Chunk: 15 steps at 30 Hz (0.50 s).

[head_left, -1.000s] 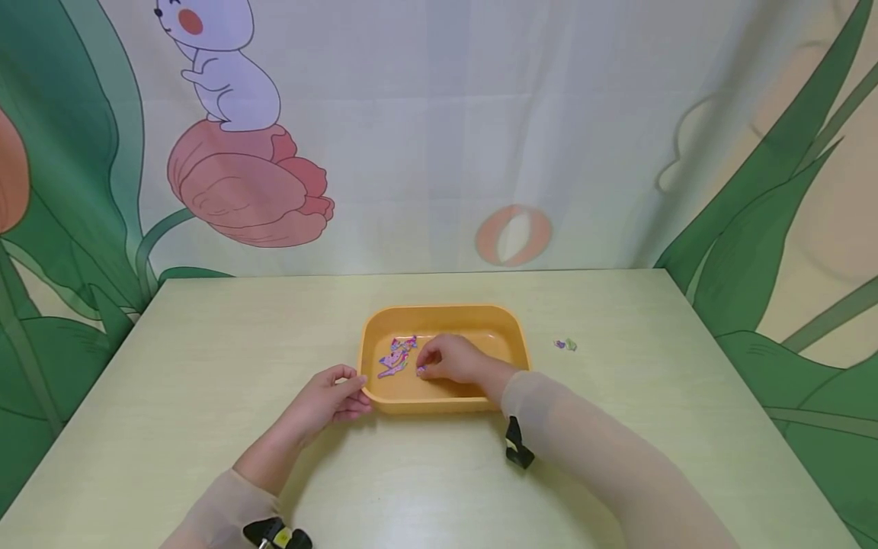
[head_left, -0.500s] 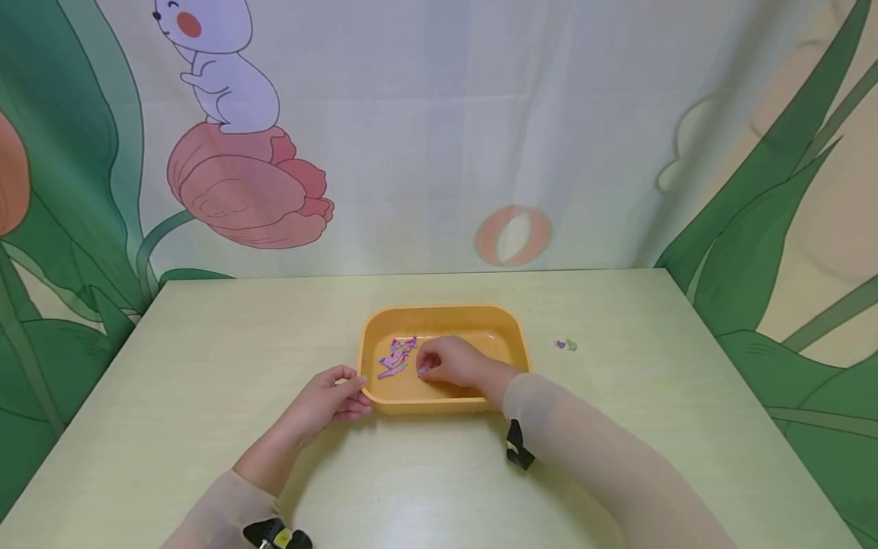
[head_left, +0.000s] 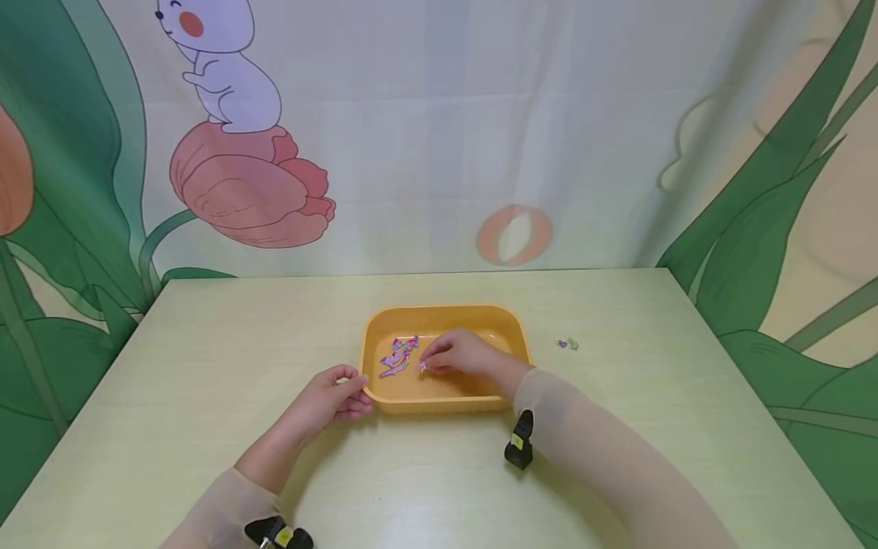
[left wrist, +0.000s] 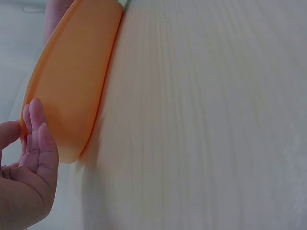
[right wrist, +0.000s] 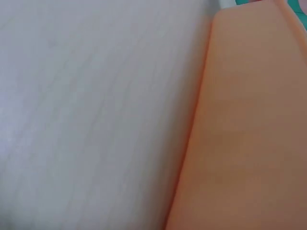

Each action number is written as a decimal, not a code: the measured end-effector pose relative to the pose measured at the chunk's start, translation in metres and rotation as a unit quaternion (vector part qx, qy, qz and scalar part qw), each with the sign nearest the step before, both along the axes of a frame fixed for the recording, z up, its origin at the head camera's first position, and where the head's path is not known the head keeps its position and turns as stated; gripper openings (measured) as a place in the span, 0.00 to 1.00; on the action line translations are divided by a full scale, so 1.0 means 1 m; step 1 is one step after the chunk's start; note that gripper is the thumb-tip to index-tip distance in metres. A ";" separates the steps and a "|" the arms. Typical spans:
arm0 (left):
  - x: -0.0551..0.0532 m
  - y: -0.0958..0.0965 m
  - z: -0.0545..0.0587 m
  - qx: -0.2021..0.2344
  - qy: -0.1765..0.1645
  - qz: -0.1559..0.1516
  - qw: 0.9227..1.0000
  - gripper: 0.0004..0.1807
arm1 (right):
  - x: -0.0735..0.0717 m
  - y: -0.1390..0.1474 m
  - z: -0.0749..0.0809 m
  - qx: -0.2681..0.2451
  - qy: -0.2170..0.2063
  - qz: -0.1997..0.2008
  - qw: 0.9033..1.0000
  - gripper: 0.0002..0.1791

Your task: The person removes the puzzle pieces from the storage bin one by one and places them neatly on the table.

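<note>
With twelve o'clock at the far side of the yellow tray (head_left: 439, 406), a white cartoon animal (head_left: 236, 91) sits on a printed flower (head_left: 250, 187) on the backdrop between ten and eleven. The left hand (head_left: 336, 398) is at eight, thumb and fingers pinching the tray's rim from both sides. Inside the tray at nine lies a cluster of pink and purple pieces (head_left: 396, 359). Just beside it, at the cluster's four o'clock, is a small pink piece (head_left: 423, 367), clamped between the fingertips of the right hand (head_left: 465, 354), whose arm lies across the tray's edge from four. A black device (head_left: 519, 440) is under that sleeve (head_left: 590, 435). Outside the tray at three, two small purple and green pieces (head_left: 566, 344) lie on the table (head_left: 617, 328).
</note>
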<state>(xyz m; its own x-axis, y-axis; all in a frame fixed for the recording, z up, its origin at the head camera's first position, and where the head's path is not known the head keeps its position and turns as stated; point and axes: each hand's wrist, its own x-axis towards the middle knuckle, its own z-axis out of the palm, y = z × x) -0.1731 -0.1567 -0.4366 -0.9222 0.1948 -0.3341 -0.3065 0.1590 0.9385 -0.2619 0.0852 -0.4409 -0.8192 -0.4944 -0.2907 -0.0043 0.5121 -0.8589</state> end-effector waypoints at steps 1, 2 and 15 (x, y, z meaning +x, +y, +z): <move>0.000 0.000 0.000 -0.001 0.000 0.000 1.000 0.14 | 0.000 0.001 0.001 -0.004 -0.006 -0.004 1.000 0.07; 0.000 0.000 0.000 -0.001 0.000 0.000 1.000 0.14 | 0.000 0.002 0.001 -0.011 -0.011 -0.006 1.000 0.08; 0.000 0.001 -0.002 -0.001 -0.001 0.007 1.000 0.14 | -0.004 0.025 0.006 -0.083 -0.043 -0.038 0.995 0.10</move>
